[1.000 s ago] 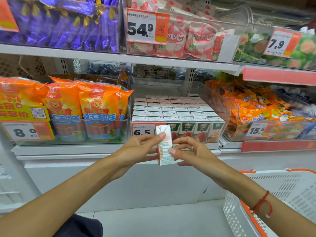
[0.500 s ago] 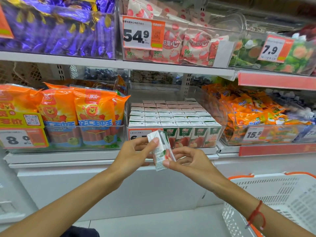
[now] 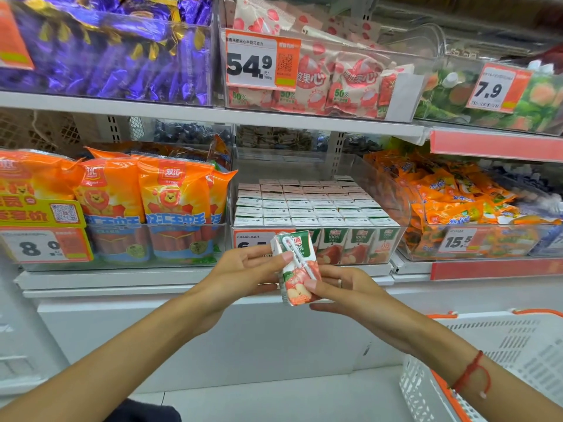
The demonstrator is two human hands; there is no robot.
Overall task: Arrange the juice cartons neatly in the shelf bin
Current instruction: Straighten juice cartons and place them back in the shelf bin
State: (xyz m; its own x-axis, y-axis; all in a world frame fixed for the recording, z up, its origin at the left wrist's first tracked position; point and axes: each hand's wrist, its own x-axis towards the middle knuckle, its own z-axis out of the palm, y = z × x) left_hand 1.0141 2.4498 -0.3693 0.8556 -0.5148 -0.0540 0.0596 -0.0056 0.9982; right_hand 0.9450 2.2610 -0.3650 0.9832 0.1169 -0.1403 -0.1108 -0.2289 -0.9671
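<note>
Though showing only a plain white side a second ago, now turned so that the green, apple-printed face of the juice carton (image 3: 297, 266) looks toward the camera, with the straw (image 3: 300, 254) taped slantwise across it. Held between both hands just in front of the shelf bin (image 3: 396, 239), overlapping its price tag (image 3: 248, 240), not yet inside. Also carried a little higher and nearer the bin front than before.

Pinched at the upper left edge by the left hand (image 3: 243, 269), fingers (image 3: 286, 255) lightly curled against that side. Cupped at the lower right corner by the right hand (image 3: 344, 287), fingers (image 3: 310, 283) bent round it. Tilted slightly, top leaning left.

Judging from that turn: orientation sorted out, printed face now matching the front row of the cartons in the bin (image 3: 304, 205), all upright with green faces outward. Placement itself not yet begun. Packed tight in even rows, with no open slot plainly visible near the front; possibly room at the far back, though impossible to tell from here. Likely to need a lift over the clear front wall, then setting down upright and square with its neighbours. Worth minding the straw against the adjacent packs.
</note>
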